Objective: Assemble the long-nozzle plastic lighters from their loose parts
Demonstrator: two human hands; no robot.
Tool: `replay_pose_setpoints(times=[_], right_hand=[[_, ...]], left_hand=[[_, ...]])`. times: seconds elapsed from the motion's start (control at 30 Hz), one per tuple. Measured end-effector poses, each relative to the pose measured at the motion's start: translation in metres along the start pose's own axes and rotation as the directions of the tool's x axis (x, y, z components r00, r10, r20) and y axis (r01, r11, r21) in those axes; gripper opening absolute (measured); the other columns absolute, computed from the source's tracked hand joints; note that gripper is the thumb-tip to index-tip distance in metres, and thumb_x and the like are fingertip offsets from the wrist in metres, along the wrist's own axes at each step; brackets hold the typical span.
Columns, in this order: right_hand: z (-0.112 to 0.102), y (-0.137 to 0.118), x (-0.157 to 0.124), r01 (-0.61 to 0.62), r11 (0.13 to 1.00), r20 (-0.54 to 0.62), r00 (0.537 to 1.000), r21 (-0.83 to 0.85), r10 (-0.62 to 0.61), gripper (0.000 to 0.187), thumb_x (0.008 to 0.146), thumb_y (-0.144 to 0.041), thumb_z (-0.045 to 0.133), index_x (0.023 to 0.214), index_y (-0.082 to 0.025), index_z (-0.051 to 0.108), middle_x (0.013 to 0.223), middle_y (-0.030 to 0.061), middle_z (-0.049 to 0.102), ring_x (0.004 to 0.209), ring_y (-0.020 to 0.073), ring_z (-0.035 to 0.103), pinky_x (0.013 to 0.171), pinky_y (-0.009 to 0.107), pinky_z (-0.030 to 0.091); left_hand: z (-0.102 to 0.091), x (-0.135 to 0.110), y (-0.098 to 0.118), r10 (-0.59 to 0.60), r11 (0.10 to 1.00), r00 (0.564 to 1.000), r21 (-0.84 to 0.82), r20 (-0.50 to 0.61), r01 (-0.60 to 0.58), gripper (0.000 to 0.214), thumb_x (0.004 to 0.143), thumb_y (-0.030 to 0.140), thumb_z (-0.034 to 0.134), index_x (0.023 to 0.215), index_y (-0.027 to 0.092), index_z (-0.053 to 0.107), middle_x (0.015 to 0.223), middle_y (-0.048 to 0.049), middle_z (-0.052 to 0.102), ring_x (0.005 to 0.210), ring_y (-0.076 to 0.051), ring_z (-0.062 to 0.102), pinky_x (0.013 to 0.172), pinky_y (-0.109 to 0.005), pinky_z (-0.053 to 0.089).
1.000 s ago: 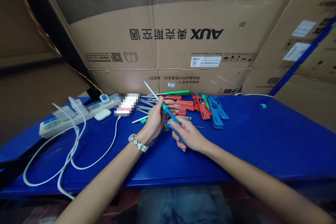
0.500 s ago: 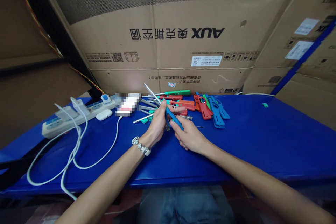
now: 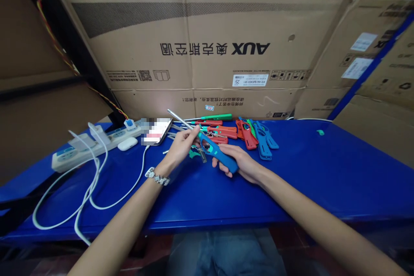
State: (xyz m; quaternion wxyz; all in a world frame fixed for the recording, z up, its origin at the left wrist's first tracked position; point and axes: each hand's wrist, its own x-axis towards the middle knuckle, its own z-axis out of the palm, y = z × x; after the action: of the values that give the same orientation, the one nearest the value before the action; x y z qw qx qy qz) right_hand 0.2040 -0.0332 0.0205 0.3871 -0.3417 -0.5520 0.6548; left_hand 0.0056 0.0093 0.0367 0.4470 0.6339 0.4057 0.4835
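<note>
A blue long-nosed gas lighter (image 3: 223, 157) with a metal tube and a green trigger is held slantwise above the table, its tube pointing up and left. My left hand (image 3: 183, 144) pinches it where the tube meets the body. Around the handle end, my right hand (image 3: 241, 161) has its fingers closed. Behind the hands lie red lighters (image 3: 223, 131) and a green lighter (image 3: 220, 117), with several metal tubes beside them. Small green parts (image 3: 194, 153) and a clear piece (image 3: 203, 156) show just below the held lighter, partly covered by it.
Red and blue lighter shells (image 3: 263, 140) are piled right of the hands. On the left are a white power strip (image 3: 106, 140), white cables (image 3: 93, 181), an earbud case (image 3: 127, 143) and a phone (image 3: 164, 131). Cardboard (image 3: 210, 21) walls the table's back. One green piece (image 3: 320, 132) lies far right.
The blue lighter has turned so its side faces me, and its handle end has swung lower right. Both hands have moved slightly apart along it. The view has shifted a little.
</note>
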Motion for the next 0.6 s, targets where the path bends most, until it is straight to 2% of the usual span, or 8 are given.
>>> replay_pose_setpoints(times=[0.07,0.13,0.17,0.23,0.3,0.37,0.47,0.6], right_hand=[[-0.009,0.001,-0.006,0.044,0.991,-0.027,0.998,-0.122,-0.048,0.035,0.090,-0.048,0.055,0.109,-0.018,0.055,0.085,0.0038,0.067,0.051,0.0088,0.049,0.040,0.020,0.041],[-0.016,0.004,-0.012,0.083,0.941,-0.037,0.994,-0.327,-0.101,0.041,0.091,-0.048,0.056,0.121,-0.021,0.050,0.091,0.0043,0.067,0.062,0.0119,0.055,0.048,0.022,0.046],[-0.019,0.006,-0.015,0.096,0.889,-0.039,0.991,-0.448,-0.127,0.042,0.091,-0.047,0.057,0.124,-0.023,0.049,0.096,0.0051,0.068,0.070,0.0141,0.060,0.055,0.025,0.049],[-0.019,0.009,-0.018,0.140,0.740,-0.007,0.981,-0.658,-0.192,0.041,0.090,-0.043,0.061,0.125,-0.024,0.049,0.107,0.0065,0.067,0.091,0.0192,0.064,0.075,0.034,0.053],[-0.014,0.011,-0.019,0.204,0.592,0.061,0.966,-0.780,-0.252,0.040,0.088,-0.038,0.065,0.123,-0.024,0.051,0.115,0.0076,0.065,0.106,0.0229,0.062,0.091,0.041,0.048],[-0.007,0.011,-0.017,0.251,0.494,0.119,0.952,-0.833,-0.283,0.037,0.087,-0.035,0.066,0.119,-0.022,0.053,0.117,0.0085,0.064,0.110,0.0240,0.060,0.096,0.043,0.046],[0.000,0.009,-0.013,0.277,0.432,0.150,0.941,-0.858,-0.304,0.030,0.086,-0.032,0.067,0.112,-0.021,0.057,0.113,0.0079,0.063,0.108,0.0234,0.058,0.095,0.042,0.045],[-0.012,0.004,-0.008,0.271,0.376,0.115,0.914,-0.886,-0.388,0.014,0.091,-0.029,0.059,0.102,-0.020,0.060,0.107,0.0072,0.061,0.106,0.0222,0.057,0.095,0.040,0.044]], left_hand=[[-0.012,-0.011,0.003,0.062,0.962,0.997,0.267,-0.049,-0.047,0.059,0.088,0.064,0.050,0.057,0.016,0.063,0.055,-0.0047,0.064,0.052,-0.015,0.057,0.054,-0.027,0.044],[-0.022,-0.026,0.009,0.278,0.830,0.951,0.531,-0.134,-0.168,0.055,0.089,0.054,0.055,0.047,0.018,0.053,0.043,-0.0001,0.051,0.045,-0.013,0.047,0.051,-0.026,0.039],[-0.025,-0.033,0.013,0.417,0.739,0.903,0.617,-0.102,-0.271,0.050,0.088,0.048,0.059,0.048,0.019,0.050,0.046,0.0009,0.049,0.047,-0.013,0.047,0.053,-0.027,0.040],[-0.027,-0.043,0.019,0.535,0.550,0.834,0.693,0.136,-0.466,0.033,0.086,0.043,0.064,0.064,0.018,0.059,0.065,-0.0029,0.062,0.067,-0.018,0.058,0.068,-0.030,0.047],[-0.024,-0.046,0.021,0.468,0.425,0.798,0.695,0.379,-0.580,0.027,0.083,0.043,0.068,0.093,0.018,0.066,0.102,-0.0106,0.068,0.101,-0.027,0.061,0.089,-0.040,0.048],[-0.018,-0.044,0.017,0.297,0.399,0.805,0.699,0.514,-0.593,0.040,0.082,0.043,0.070,0.115,0.020,0.063,0.124,-0.0133,0.062,0.115,-0.031,0.057,0.098,-0.046,0.044],[-0.016,-0.039,0.005,0.085,0.492,0.827,0.698,0.556,-0.520,0.035,0.086,0.035,0.067,0.119,0.023,0.061,0.116,-0.0086,0.067,0.105,-0.028,0.064,0.092,-0.040,0.048],[-0.026,-0.034,-0.013,0.052,0.594,0.857,0.674,0.512,-0.439,0.033,0.086,0.038,0.066,0.116,0.024,0.062,0.110,-0.0066,0.067,0.102,-0.026,0.064,0.087,-0.036,0.049]])
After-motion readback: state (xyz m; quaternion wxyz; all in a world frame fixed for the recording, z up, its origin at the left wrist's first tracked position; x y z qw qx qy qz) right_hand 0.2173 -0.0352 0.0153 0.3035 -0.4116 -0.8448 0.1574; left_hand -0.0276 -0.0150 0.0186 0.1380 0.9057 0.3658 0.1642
